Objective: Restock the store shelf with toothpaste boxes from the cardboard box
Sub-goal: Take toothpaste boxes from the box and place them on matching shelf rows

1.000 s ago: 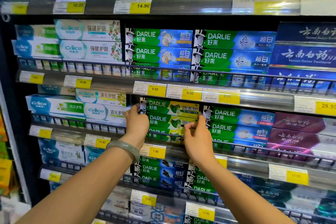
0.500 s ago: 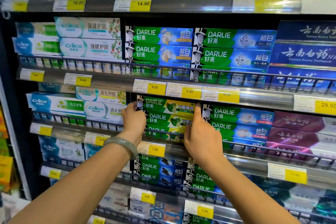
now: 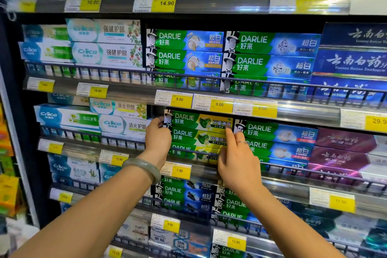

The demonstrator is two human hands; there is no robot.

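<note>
A stack of green and yellow Darlie toothpaste boxes sits on the third shelf behind a wire front rail [image 3: 293, 168]. The top box [image 3: 194, 120] lies level on the stack. My left hand [image 3: 158, 140], with a pale green bangle on the wrist, grips the left end of this top box. My right hand [image 3: 238, 163] lies over the stack's right end, its index fingertip pressed on the top box's right end. The cardboard box is out of view.
White Crice boxes [image 3: 121, 125] stand just left of the stack, and blue and green Darlie boxes [image 3: 278, 134] just right of it. Purple boxes [image 3: 343, 142] fill the far right. Full shelves with yellow price tags [image 3: 180, 170] run above and below.
Both hands have moved up from the second box in the stack to the ends of the top box. The right index finger now points upward.
</note>
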